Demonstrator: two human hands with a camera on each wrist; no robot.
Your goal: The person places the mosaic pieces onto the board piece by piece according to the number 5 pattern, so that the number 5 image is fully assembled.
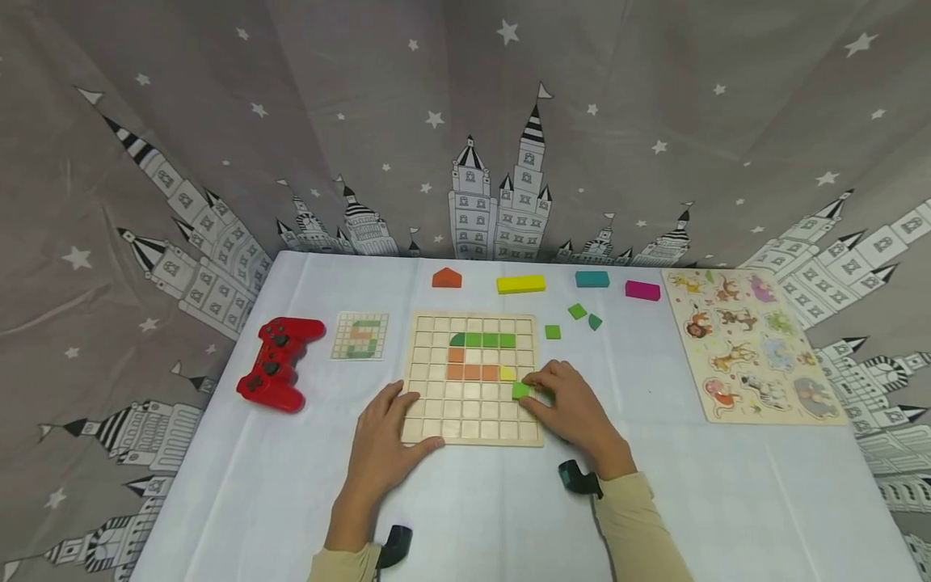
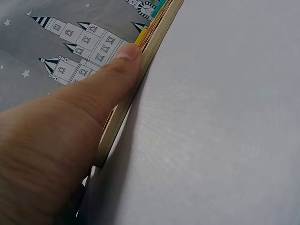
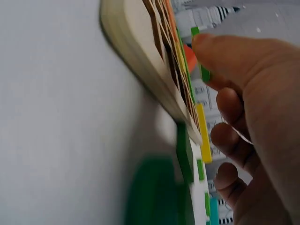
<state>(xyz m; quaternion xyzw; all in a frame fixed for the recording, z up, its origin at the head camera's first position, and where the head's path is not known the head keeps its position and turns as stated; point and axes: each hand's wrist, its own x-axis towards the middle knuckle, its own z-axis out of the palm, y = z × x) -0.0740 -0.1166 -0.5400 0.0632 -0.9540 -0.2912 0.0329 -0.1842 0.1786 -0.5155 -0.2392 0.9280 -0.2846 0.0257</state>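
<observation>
I see my right hand [image 1: 575, 408] pinching a green tile [image 1: 520, 390] between thumb and fingertips, over the right edge of the grid board [image 1: 436, 420], just below the yellow tile [image 1: 507, 373] that ends the orange row. My left hand [image 1: 383, 440] lies flat on the board's near left corner, fingers straight, thumb along the front edge. The board sits at the middle of the table [image 1: 727, 485]. A pattern card [image 1: 360, 335] lies just left of it, and a red gamepad [image 1: 278, 364] near the left edge. Loose green tiles [image 1: 578, 311] lie past the board's far right corner. Coloured blocks [image 1: 520, 284] line the far edge, and an animal puzzle [image 1: 752, 343] sits by the right edge.
</observation>
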